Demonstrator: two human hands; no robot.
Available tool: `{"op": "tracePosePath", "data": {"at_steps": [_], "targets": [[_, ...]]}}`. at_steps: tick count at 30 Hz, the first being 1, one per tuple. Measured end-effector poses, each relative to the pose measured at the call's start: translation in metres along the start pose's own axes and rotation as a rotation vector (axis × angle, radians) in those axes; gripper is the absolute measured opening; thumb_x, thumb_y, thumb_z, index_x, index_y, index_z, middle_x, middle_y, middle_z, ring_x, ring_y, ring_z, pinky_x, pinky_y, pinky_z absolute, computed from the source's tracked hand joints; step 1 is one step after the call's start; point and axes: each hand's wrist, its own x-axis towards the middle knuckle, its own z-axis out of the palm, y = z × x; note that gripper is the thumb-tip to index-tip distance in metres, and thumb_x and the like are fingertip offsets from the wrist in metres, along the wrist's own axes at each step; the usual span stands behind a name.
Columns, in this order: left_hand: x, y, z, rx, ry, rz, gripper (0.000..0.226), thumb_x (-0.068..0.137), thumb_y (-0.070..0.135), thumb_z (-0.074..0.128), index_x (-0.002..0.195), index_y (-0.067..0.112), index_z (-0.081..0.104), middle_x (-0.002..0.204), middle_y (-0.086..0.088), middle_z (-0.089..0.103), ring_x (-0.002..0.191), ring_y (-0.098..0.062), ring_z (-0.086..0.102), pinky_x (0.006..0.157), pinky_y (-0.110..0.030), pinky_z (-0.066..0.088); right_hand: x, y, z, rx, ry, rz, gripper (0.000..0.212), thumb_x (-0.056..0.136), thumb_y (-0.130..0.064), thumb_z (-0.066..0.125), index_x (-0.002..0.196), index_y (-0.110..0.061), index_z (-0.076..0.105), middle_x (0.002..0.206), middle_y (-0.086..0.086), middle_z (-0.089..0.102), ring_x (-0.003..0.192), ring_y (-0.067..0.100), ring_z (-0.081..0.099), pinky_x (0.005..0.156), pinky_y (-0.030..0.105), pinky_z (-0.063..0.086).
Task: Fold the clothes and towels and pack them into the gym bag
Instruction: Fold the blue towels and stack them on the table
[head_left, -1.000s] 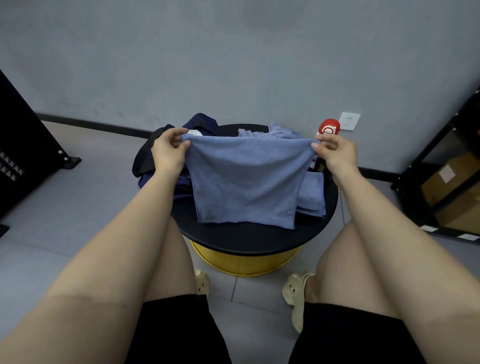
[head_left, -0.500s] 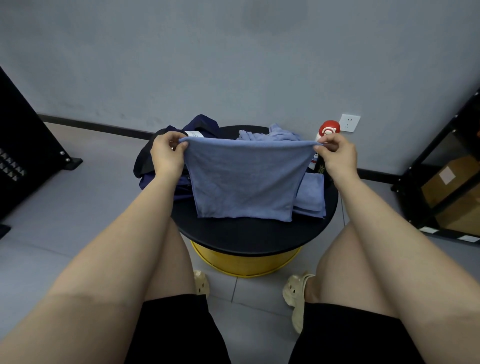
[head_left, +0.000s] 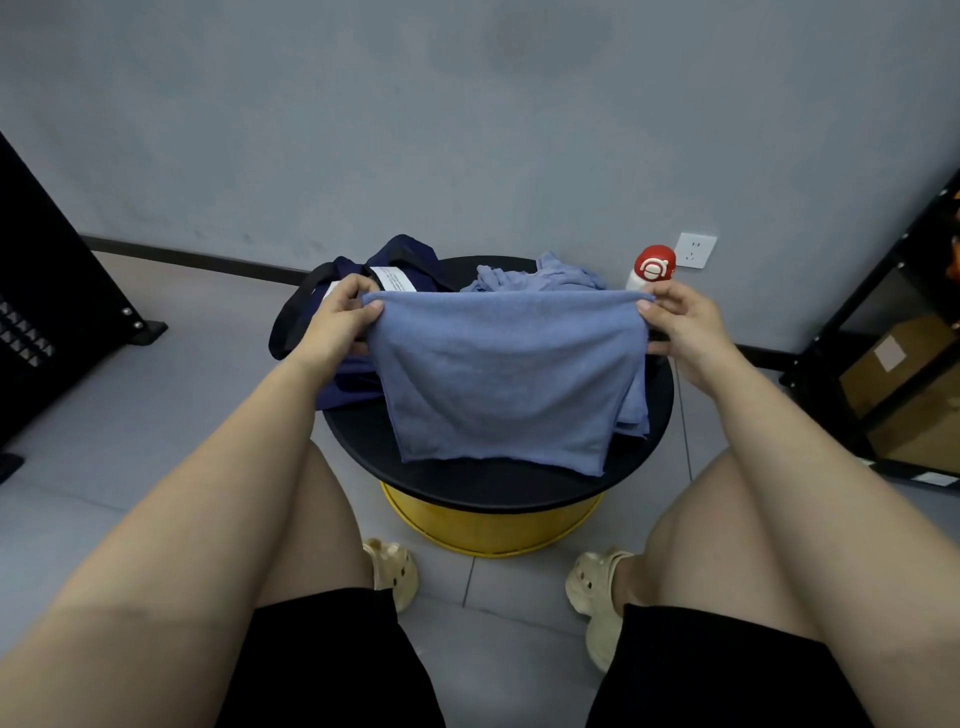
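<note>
Head view: blue towel (head_left: 509, 379) stretched between pinching left hand (head_left: 337, 322) and right hand (head_left: 680, 322).

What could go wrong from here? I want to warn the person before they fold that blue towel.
The left hand and right hand only pinch the top corners of the blue cloth towel, so a corner may slip and spoil the fold. The red-capped white bottle stands close behind the right hand and might be knocked over. The round black tabletop is crowded, leaving little flat room.
</note>
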Motion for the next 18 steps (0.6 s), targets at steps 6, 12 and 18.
{"op": "tracePosePath", "data": {"at_steps": [6,12,18], "targets": [[-0.002,-0.011,-0.012,-0.009,-0.104,-0.087,0.024,0.096,0.013,0.051,0.076,0.026,0.053,0.057,0.016,0.053,0.05,0.002,0.049,0.047,-0.023,0.049,-0.004,0.004,-0.007,-0.048,-0.107,0.066,0.013,0.093,-0.008,0.057,0.091,-0.02,0.062,0.085,-0.001,0.063,0.078,0.011,0.06,0.05,0.022,0.053],[0.005,-0.04,-0.014,0.109,-0.188,-0.284,0.015,0.096,0.015,0.053,0.081,0.019,0.051,0.07,0.002,0.053,0.058,-0.008,0.058,0.049,-0.027,0.053,0.004,0.032,0.001,-0.226,-0.139,0.227,0.013,0.093,-0.007,0.059,0.105,-0.006,0.059,0.087,0.007,0.059,0.079,0.013,0.057,0.046,0.022,0.053],[0.022,-0.063,-0.003,0.243,-0.079,-0.383,0.018,0.098,0.013,0.048,0.08,0.018,0.045,0.081,-0.003,0.047,0.072,-0.017,0.05,0.048,-0.03,0.056,0.026,0.057,0.031,-0.308,-0.101,0.268,0.005,0.093,-0.004,0.057,0.098,-0.006,0.058,0.08,0.006,0.054,0.077,0.015,0.055,0.043,0.023,0.054]]}}
